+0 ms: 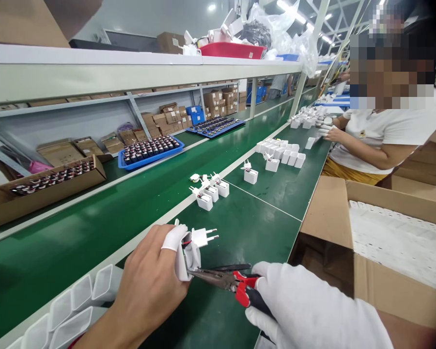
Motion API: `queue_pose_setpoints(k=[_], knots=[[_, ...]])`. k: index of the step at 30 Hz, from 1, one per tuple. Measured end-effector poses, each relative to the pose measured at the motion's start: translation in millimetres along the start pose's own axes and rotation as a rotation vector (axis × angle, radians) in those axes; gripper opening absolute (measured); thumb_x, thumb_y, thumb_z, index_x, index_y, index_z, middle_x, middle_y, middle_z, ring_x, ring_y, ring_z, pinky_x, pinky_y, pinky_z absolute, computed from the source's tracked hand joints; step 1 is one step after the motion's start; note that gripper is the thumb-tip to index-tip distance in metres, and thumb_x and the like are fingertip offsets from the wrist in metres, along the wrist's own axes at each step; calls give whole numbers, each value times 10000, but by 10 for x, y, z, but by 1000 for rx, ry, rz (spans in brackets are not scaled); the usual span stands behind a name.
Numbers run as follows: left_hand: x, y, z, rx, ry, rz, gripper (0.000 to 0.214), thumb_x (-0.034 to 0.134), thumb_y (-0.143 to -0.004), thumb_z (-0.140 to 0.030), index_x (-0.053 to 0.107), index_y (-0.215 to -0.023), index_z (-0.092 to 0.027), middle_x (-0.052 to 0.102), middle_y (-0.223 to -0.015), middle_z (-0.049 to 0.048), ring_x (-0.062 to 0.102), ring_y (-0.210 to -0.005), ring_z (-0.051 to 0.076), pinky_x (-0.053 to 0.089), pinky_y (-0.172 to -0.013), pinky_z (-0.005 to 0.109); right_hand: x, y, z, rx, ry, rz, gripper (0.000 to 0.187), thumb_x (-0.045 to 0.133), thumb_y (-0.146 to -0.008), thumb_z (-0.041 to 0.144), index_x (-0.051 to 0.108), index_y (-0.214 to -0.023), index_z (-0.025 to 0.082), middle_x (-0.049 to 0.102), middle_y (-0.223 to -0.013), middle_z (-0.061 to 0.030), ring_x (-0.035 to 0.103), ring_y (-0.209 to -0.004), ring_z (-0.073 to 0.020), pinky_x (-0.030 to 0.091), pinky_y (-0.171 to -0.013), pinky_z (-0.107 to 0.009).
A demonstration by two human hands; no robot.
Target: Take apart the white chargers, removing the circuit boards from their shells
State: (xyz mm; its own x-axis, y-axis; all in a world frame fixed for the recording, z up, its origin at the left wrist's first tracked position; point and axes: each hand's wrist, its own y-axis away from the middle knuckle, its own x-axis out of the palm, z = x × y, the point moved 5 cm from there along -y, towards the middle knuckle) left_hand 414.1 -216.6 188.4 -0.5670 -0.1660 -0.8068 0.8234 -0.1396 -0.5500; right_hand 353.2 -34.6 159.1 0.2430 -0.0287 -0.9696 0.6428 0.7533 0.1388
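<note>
One charger shell (189, 257), light rigid plastic, probably fragile inside: left hand (148, 286) is clasping its flat sides, gloved right hand (305, 305) is gripping pliers (225, 280) touching it.

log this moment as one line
left hand: holds white plastic two-pin charger plug | right hand: white glove, holds red-handled metal pliers | pliers tips: at plug casing | surface: green bench

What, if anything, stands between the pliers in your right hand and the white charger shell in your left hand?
Nothing visible does. The tips of the pliers meet the open side of the charger shell gripped by the left hand; the right hand holds the handles.
</note>
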Motion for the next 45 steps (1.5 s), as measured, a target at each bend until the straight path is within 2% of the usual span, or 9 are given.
queue_pose_setpoints(k=[5, 10, 15, 18, 20, 25, 33, 41, 45], knots=[[9, 25, -58, 94, -162, 43, 299, 479, -748, -81, 573, -1032, -73, 625, -917, 150, 607, -786, 286, 507, -610, 357, -124, 79, 65, 39, 0, -23, 333, 645, -835, 461, 657, -963, 154, 642, -784, -121, 676, -652, -272, 402, -424, -249], [-100, -7, -74, 99, -225, 63, 212, 536, -718, -123, 620, -910, -86, 574, -829, 123, 563, -690, 271, 467, -536, 358, -100, -15, 89, 37, 6, -40, 206, 672, -822, 388, 610, -896, 207, 625, -828, -79, 650, -713, -227, 482, -563, -266], [-112, -8, -150, 144, -235, 92, 158, 562, -633, -27, 638, -749, -102, 607, -798, 140, 564, -657, 271, 484, -528, 368, -82, -180, 92, 51, 90, -34, 234, 663, -830, 296, 594, -1044, 230, 638, -900, -65, 651, -786, -236, 484, -657, -294], [-57, -26, -136, 177, -215, 119, 202, 567, -594, -32, 670, -762, -75, 658, -979, 218, 621, -873, 361, 535, -676, 453, -31, -238, 125, 53, 21, 90, 170, 630, -854, 393, 612, -905, 231, 642, -864, -56, 659, -773, -276, 443, -602, -319], [-51, -73, -112, 242, -152, 107, 216, 566, -598, -62, 682, -780, -76, 669, -986, 206, 612, -971, 378, 522, -791, 500, -34, -228, 114, 96, -58, 87, 193, 611, -865, 439, 602, -863, 246, 642, -830, -38, 658, -756, -274, 419, -589, -318], [-124, -255, -60, 267, -20, 178, 125, 557, -586, -100, 612, -680, -161, 597, -706, 69, 517, -580, 223, 426, -549, 362, -30, -18, -66, 187, -115, 17, 169, 577, -879, 457, 610, -876, 292, 635, -794, -26, 644, -712, -254, 415, -574, -309], [-280, -326, -346, 303, 109, 87, 63, 555, -598, -121, 561, -620, -180, 561, -667, 54, 495, -582, 216, 383, -545, 347, -37, 298, -316, -40, -397, -183, 128, 618, -852, 330, 726, -916, 308, 705, -869, -31, 679, -798, -223, 547, -762, -330], [-295, -402, -541, 376, 213, 36, 92, 580, -560, -139, 512, -602, -186, 509, -648, 35, 426, -565, 191, 313, -521, 330, -125, 533, -468, -93, -420, -306, 47, 680, -812, 293, 726, -814, 293, 676, -662, 27, 603, -516, -147, 464, -475, -231], [-271, -383, -575, 385, 207, 9, 86, 538, -615, -109, 505, -593, -185, 508, -652, 45, 423, -570, 200, 304, -531, 338, -80, 595, -499, -113, -331, -275, 87, 659, -830, 291, 716, -896, 298, 701, -738, 13, 649, -588, -165, 514, -536, -234]])
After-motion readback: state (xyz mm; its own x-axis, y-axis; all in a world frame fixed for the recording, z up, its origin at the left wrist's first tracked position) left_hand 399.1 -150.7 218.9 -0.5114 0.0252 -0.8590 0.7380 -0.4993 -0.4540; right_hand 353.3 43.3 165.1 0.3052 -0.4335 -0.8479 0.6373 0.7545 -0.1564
